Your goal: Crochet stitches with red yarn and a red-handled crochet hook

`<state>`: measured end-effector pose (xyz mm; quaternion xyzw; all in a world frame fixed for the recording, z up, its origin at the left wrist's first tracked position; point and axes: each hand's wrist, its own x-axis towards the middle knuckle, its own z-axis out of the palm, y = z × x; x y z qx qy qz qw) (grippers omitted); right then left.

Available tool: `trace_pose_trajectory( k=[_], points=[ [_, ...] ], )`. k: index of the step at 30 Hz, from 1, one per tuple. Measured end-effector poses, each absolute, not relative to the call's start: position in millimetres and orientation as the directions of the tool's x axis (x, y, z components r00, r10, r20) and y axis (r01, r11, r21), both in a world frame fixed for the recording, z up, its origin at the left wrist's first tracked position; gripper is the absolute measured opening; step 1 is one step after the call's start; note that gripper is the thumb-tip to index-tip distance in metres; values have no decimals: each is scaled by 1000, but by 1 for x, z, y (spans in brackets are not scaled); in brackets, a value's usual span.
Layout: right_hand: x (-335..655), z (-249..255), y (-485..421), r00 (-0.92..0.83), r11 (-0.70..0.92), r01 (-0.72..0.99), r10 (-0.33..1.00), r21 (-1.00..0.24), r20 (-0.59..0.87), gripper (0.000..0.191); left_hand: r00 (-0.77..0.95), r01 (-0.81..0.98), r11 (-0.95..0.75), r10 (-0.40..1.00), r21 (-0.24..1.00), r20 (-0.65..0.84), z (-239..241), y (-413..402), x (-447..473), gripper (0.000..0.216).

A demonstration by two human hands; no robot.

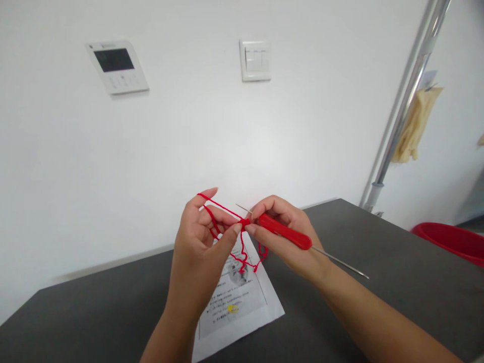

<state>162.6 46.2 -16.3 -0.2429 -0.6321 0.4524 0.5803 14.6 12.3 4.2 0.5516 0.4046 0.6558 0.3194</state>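
Between my fingertips is a small piece of red crochet work [244, 223], pinched by the thumb of my left hand [204, 227]. A strand of red yarn [223, 207] runs from the raised left index finger down to the piece, and more yarn loops about the other left fingers. My right hand [287, 227] grips a crochet hook with a red handle [285, 232]; its thin metal tip points up left above the piece, and its other metal end sticks out to the lower right. The right fingertips also touch the red piece. Loose yarn tails dangle below.
A printed sheet of paper [260, 307] lies on the dark grey table [340, 297], with a small yellow item [232, 308] on it. On the wall are an intercom panel [121, 70] and a light switch [257, 60]. A metal pole [404, 106], yellowish gloves [416, 126] and a red basin [449, 239] are at the right.
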Motion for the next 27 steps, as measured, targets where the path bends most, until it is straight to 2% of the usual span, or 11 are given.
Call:
trace_pose_trajectory(
  k=[7,11,15,21,27],
  points=[
    [161,-19,46,-180,509,-138,830,-849,527,11,-143,-20,-468,876,884,460,1,19,12,62],
    [167,-18,48,-130,539,-310,792,-784,596,16,-127,-176,-415,909,893,397,3,23,8,65],
    [171,-19,49,-173,523,-482,729,-702,662,26,-84,-244,-386,922,890,377,7,21,9,64],
    [170,-20,47,-200,497,-514,723,-699,662,23,-88,-254,-387,922,886,377,8,17,12,54],
    [170,-21,48,-205,501,-518,715,-694,669,23,-81,-244,-399,917,884,391,8,18,11,53]
  ],
)
